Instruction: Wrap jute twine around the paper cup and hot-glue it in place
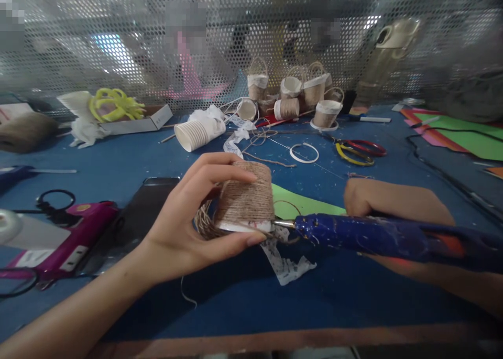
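My left hand [188, 217] is closed around an upturned paper cup wrapped in jute twine [245, 196], with a white strip showing at its lower edge. My thumb lies along that edge. A loose bundle of twine [203, 220] hangs behind my left palm. From the right, a blue hot glue gun [353, 238] points at the cup, its metal nozzle at or very near the lower rim. Behind the gun's body, my right hand [396, 199] is curled shut on it; the fingers on the grip are mostly hidden. White tape-like scrap [288, 264] lies below the cup.
Several finished twine baskets [326, 113] stand at the back, before a perforated metal screen [220, 50]. Nearby are stacked paper cups [198, 132], scissors [356, 152], a white ring [304, 152] and green paper [459, 133]. Left: a magenta power strip [82, 233] and dark phone [133, 222].
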Demonstrator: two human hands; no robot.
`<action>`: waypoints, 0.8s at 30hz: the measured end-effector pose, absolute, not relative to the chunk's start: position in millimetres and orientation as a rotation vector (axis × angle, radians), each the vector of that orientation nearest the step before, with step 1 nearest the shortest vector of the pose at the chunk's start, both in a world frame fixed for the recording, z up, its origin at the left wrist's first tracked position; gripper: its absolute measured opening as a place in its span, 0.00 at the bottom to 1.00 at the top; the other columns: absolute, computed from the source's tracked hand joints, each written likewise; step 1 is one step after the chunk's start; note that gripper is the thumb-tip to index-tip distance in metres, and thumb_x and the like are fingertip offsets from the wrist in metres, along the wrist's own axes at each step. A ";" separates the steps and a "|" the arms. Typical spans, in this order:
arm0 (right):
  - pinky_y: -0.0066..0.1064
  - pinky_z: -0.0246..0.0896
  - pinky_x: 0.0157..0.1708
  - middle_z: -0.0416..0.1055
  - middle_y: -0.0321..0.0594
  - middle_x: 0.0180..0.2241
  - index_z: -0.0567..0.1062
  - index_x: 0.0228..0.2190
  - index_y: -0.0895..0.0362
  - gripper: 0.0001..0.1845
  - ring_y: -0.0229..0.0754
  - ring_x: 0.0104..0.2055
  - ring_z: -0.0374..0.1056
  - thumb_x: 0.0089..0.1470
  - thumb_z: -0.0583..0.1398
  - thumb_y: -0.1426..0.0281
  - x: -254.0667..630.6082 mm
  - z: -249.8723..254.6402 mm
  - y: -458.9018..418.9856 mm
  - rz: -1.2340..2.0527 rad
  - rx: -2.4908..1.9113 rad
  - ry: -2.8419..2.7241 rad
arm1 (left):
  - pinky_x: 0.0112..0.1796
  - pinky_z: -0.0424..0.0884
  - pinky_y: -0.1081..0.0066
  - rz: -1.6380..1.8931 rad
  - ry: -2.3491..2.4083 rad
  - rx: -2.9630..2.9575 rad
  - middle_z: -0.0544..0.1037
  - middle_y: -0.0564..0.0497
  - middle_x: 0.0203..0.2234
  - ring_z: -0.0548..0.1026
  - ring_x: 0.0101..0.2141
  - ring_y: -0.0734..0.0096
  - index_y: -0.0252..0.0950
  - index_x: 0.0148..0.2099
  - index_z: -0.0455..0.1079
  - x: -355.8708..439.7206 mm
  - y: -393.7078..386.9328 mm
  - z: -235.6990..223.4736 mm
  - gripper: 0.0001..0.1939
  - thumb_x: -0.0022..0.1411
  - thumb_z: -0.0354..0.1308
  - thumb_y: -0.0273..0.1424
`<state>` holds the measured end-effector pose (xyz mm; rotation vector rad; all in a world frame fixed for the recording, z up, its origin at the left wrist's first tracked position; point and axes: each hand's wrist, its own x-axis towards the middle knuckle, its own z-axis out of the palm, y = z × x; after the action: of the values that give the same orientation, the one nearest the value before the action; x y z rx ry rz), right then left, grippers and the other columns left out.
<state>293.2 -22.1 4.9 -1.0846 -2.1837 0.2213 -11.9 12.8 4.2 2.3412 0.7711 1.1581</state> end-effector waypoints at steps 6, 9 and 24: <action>0.29 0.49 0.18 0.63 0.27 0.21 0.62 0.25 0.51 0.11 0.34 0.20 0.59 0.52 0.61 0.71 300.0 -5.7 -21.0 0.214 -0.972 -2.222 | 0.45 0.77 0.69 1.149 0.798 2.371 0.69 0.44 0.55 0.72 0.55 0.61 0.45 0.56 0.69 -11.8 13.4 4.4 0.27 0.56 0.73 0.38; 0.29 0.49 0.19 0.63 0.28 0.21 0.62 0.26 0.51 0.11 0.34 0.20 0.59 0.52 0.61 0.71 300.7 -7.7 -20.2 0.230 -0.975 -2.226 | 0.45 0.78 0.67 1.144 0.825 2.394 0.70 0.44 0.55 0.73 0.55 0.59 0.45 0.57 0.69 -11.9 13.0 4.4 0.27 0.57 0.72 0.39; 0.30 0.48 0.20 0.62 0.28 0.21 0.61 0.25 0.51 0.12 0.35 0.21 0.57 0.52 0.61 0.70 300.3 -6.0 -19.8 0.246 -0.984 -2.207 | 0.47 0.77 0.71 1.185 0.765 2.352 0.70 0.45 0.54 0.72 0.56 0.62 0.43 0.57 0.70 -13.5 12.7 3.7 0.29 0.55 0.74 0.37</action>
<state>300.3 -19.8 -6.0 -0.9839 -2.2072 0.2461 -13.5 12.7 3.7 2.3520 0.7647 1.1846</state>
